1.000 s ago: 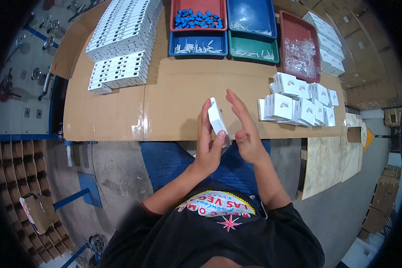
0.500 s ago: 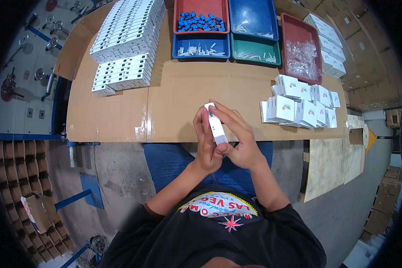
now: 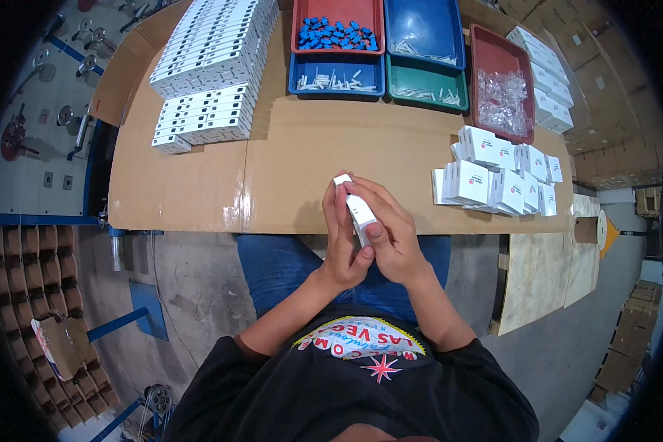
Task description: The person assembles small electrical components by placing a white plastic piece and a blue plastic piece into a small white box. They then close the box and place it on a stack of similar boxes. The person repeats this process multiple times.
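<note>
Between my two hands, over the table's near edge, is a small white box (image 3: 359, 211) with its narrow side turned up. My left hand (image 3: 339, 243) is closed along the box's left side, fingers pointing away from me. From the right, my right hand (image 3: 390, 228) wraps over it, fingertips meeting at the far end and thumb lying on its near part. Much of the box is hidden by my fingers. To the right stands a group of similar white boxes (image 3: 469, 182) on the cardboard-covered table (image 3: 295, 162).
Tall stacks of white cartons (image 3: 210, 55) stand at the left. Along the back lie a red tray (image 3: 339, 9) of blue plugs, blue trays (image 3: 423, 22) and a green tray (image 3: 426, 72) of small white parts, and a red tray (image 3: 493, 44) of clear plastic pieces. More white boxes (image 3: 541, 62) sit far right.
My right thumb has moved up onto the top of the box, and my left thumb has come off its near end. The box stays between both hands.
</note>
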Action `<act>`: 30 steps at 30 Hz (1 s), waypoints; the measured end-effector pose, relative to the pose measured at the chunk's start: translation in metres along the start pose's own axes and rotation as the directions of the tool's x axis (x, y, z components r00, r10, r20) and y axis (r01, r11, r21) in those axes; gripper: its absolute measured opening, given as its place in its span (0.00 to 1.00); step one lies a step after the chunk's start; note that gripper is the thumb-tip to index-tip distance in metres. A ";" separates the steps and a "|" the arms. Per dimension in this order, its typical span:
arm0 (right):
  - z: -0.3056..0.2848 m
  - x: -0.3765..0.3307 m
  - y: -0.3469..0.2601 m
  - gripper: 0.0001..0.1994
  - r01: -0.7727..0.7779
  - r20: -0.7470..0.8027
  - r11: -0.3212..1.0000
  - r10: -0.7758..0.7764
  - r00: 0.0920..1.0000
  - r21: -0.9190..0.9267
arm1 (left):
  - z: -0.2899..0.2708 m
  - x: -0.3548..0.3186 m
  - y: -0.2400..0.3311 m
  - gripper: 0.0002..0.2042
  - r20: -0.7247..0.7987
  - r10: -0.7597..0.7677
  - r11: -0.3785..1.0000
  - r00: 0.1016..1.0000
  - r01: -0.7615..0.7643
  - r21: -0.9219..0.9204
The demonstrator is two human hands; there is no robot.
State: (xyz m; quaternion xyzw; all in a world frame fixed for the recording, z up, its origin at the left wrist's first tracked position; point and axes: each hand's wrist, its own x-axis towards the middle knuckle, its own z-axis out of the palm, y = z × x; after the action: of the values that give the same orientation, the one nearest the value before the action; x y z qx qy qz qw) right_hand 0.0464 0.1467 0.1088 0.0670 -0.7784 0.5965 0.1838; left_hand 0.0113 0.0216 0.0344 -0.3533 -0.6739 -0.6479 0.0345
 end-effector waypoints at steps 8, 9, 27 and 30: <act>0.006 -0.005 0.005 0.27 0.036 -0.054 0.998 -0.039 0.998 -0.058 | 0.004 0.003 0.007 0.42 -0.053 0.006 0.999 0.999 -0.009 -0.049; 0.006 -0.006 0.005 0.26 0.036 -0.052 0.997 -0.039 0.998 -0.065 | 0.005 0.001 0.005 0.42 -0.071 0.016 0.998 0.997 -0.021 -0.064; -0.013 -0.003 0.014 0.34 -0.170 0.048 0.958 0.186 0.981 -0.230 | 0.006 0.022 0.019 0.35 0.151 -0.470 0.721 0.870 0.477 -0.503; -0.016 -0.003 0.010 0.41 -0.149 0.087 0.921 0.192 0.978 -0.359 | 0.003 0.025 0.016 0.33 0.271 -0.563 0.491 0.781 0.580 -0.650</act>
State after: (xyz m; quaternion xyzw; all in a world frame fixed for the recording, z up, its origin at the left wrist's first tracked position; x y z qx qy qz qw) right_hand 0.0497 0.1645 0.1025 0.0008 -0.8846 0.4571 0.0929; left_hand 0.0019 0.0335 0.0606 -0.1023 -0.4524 -0.8234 -0.3268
